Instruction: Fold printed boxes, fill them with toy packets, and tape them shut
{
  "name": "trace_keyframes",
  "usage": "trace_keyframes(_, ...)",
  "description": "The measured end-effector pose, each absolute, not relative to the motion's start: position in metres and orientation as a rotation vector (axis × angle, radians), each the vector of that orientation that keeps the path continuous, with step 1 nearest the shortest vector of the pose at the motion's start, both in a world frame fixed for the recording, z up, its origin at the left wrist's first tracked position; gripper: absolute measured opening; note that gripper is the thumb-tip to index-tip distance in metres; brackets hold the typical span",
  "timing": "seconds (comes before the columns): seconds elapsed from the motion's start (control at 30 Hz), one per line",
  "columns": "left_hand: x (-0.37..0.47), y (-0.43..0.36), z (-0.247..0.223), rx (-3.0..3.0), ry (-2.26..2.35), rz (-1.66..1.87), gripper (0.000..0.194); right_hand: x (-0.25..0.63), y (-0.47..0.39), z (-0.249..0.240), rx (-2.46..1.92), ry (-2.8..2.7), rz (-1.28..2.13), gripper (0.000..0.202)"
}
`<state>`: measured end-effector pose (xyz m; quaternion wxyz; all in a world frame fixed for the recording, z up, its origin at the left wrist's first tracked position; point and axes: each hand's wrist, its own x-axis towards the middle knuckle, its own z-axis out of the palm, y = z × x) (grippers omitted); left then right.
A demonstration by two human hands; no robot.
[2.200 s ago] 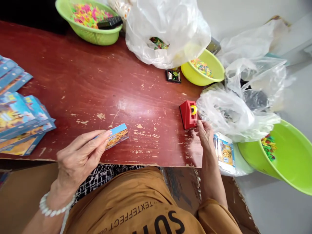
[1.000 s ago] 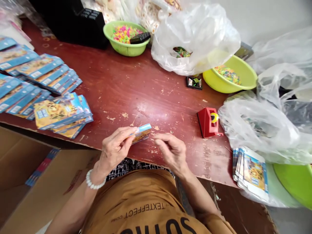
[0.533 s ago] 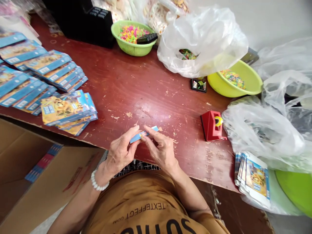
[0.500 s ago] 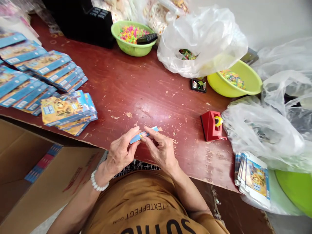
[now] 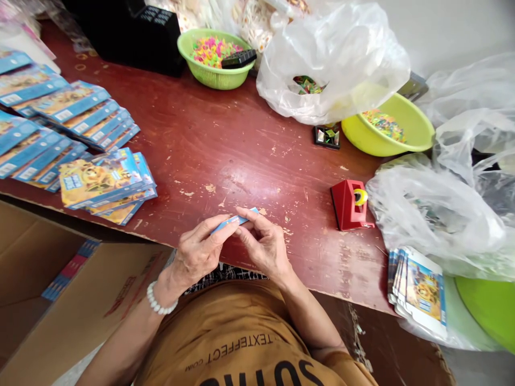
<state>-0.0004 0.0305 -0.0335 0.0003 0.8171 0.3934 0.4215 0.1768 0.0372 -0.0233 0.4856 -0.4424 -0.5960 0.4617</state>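
Observation:
A small blue box point(image 5: 227, 222) is held edge-up between my two hands, just above the table's front edge. My left hand point(image 5: 201, 244), with a white bead bracelet point(image 5: 160, 301) at its wrist, pinches the box's left end, thumb laid along the narrow side. On the other end are the closed fingers of my right hand point(image 5: 263, 241). Most of the box's broad faces are hidden from me. Left of my hands lies a stack of blue and yellow printed boxes point(image 5: 102, 179). A red tape dispenser point(image 5: 349, 205) with yellow tape stands to the right.
More boxes point(image 5: 76, 107) lie in rows at the far left, above an open carton point(image 5: 132, 279). At the back sit a green basket point(image 5: 217, 80) of colourful pieces, a plastic bag point(image 5: 333, 59) and a yellow bowl point(image 5: 418, 126). Flat box sleeves point(image 5: 422, 292) rest at the right edge.
My left thumb has moved up onto the box's narrow side, where it was below before. The box stays in both hands. The whole view has shifted slightly.

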Motion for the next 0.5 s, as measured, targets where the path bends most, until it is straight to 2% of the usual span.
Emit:
trace_keyframes(0.23, 0.005, 0.028, -0.016, 2.581, 1.38, 1.133, 0.037, 0.177, 0.037, -0.025, -1.107, -1.446, 1.159, 0.037)
trace_keyframes(0.5, 0.002, 0.031, -0.005, 2.534, 1.446, 0.789, 0.024, 0.179, 0.037, -0.028, -1.061, -1.479, 1.126, 0.036)
